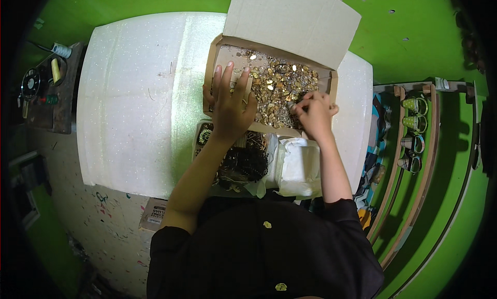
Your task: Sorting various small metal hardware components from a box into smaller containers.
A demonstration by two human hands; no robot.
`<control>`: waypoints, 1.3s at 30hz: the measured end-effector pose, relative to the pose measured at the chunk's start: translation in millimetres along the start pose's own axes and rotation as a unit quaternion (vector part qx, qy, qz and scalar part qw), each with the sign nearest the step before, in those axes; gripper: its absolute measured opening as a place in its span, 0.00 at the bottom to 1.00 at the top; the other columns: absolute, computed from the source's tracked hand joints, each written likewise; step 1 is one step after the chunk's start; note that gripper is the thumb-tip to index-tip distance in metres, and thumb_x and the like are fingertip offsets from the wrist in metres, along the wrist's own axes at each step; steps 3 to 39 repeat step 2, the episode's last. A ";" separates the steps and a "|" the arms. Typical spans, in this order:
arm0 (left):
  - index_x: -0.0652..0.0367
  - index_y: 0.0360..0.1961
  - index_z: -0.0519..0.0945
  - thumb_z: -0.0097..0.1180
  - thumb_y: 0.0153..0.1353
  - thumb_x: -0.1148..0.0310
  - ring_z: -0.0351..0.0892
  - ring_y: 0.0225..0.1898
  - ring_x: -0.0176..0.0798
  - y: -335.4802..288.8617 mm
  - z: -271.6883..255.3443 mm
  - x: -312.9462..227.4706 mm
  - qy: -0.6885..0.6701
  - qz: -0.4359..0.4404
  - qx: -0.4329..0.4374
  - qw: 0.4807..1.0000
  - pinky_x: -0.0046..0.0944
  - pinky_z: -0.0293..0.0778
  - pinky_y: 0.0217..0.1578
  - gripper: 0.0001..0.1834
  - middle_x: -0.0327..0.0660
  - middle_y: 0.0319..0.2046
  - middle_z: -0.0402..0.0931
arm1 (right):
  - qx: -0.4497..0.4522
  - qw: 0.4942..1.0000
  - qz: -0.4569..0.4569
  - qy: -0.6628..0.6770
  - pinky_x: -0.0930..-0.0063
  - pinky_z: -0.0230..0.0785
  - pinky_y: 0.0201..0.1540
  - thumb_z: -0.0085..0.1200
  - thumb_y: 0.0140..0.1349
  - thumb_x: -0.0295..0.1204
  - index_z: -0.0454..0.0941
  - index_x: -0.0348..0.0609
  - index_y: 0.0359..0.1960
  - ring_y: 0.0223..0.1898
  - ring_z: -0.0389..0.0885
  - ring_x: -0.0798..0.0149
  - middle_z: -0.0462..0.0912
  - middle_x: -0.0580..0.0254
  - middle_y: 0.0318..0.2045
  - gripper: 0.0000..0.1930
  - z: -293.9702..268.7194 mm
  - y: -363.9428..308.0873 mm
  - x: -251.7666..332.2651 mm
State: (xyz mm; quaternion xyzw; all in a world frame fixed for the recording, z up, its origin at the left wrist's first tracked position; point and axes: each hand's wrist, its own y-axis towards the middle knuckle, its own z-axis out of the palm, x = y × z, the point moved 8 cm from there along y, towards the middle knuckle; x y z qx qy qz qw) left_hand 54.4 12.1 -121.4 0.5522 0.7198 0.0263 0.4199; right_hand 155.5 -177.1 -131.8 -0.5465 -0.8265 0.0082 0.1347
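An open cardboard box [334, 84] holds a layer of loose gold, brown and clear beads [274, 87], with a few white oval ones among them. Over its left end my left hand [231, 105] lies with fingers spread, and a small pale flat piece [248, 85] shows beside those fingers. My right hand [316, 115] is at the right end, thumb and fingers drawn together in a pinch low over the beads. What sits between its fingertips is too small to make out.
Nearer me stand a clear tray [199, 138] with dark beaded items and a white-lined container [300, 159]. The box's lid [290, 19] leans back toward the green wall. A glittery white table [129, 102] carries all this. Shoes [414, 123] sit on a wooden rack at right.
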 end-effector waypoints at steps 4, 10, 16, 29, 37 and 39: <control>0.49 0.57 0.71 0.55 0.52 0.66 0.51 0.66 0.54 0.6 2.0 1.7 -0.015 0.000 -0.017 1.000 0.59 0.34 0.63 0.28 0.47 0.62 0.58 | -0.034 0.998 0.028 -0.035 0.44 0.43 0.55 0.62 0.51 0.34 0.85 0.49 0.25 0.53 0.63 0.57 0.74 0.63 0.41 0.05 -10.8 12.9 -13.0; 0.49 0.57 0.71 0.55 0.52 0.66 0.51 0.66 0.54 0.6 2.0 1.7 -0.015 0.000 -0.017 1.000 0.59 0.34 0.63 0.28 0.47 0.62 0.58 | -0.034 0.998 0.028 -0.035 0.44 0.43 0.55 0.62 0.51 0.34 0.85 0.49 0.25 0.53 0.63 0.57 0.74 0.63 0.41 0.05 -10.8 12.9 -13.0; 0.49 0.57 0.71 0.55 0.52 0.66 0.51 0.66 0.54 0.6 2.0 1.7 -0.015 0.000 -0.017 1.000 0.59 0.34 0.63 0.28 0.47 0.62 0.58 | -0.034 0.998 0.028 -0.035 0.44 0.43 0.55 0.62 0.51 0.34 0.85 0.49 0.25 0.53 0.63 0.57 0.74 0.63 0.41 0.05 -10.8 12.9 -13.0; 0.49 0.57 0.71 0.55 0.52 0.66 0.51 0.66 0.54 0.6 2.0 1.7 -0.015 0.000 -0.017 1.000 0.59 0.34 0.63 0.28 0.47 0.62 0.58 | -0.034 0.998 0.028 -0.035 0.44 0.43 0.55 0.62 0.51 0.34 0.85 0.49 0.25 0.53 0.63 0.57 0.74 0.63 0.41 0.05 -10.8 12.9 -13.0; 0.49 0.57 0.71 0.55 0.52 0.66 0.51 0.66 0.54 0.6 2.0 1.7 -0.015 0.000 -0.017 1.000 0.59 0.34 0.63 0.28 0.47 0.62 0.58 | -0.034 0.998 0.028 -0.035 0.44 0.43 0.55 0.62 0.51 0.34 0.85 0.49 0.25 0.53 0.63 0.57 0.74 0.63 0.41 0.05 -10.8 12.9 -13.0; 0.49 0.57 0.71 0.55 0.52 0.66 0.51 0.66 0.54 0.6 2.0 1.7 -0.015 0.000 -0.017 1.000 0.59 0.34 0.63 0.28 0.47 0.62 0.58 | -0.034 0.998 0.028 -0.035 0.44 0.43 0.55 0.62 0.51 0.34 0.85 0.49 0.25 0.53 0.63 0.57 0.74 0.63 0.41 0.05 -10.8 12.9 -13.0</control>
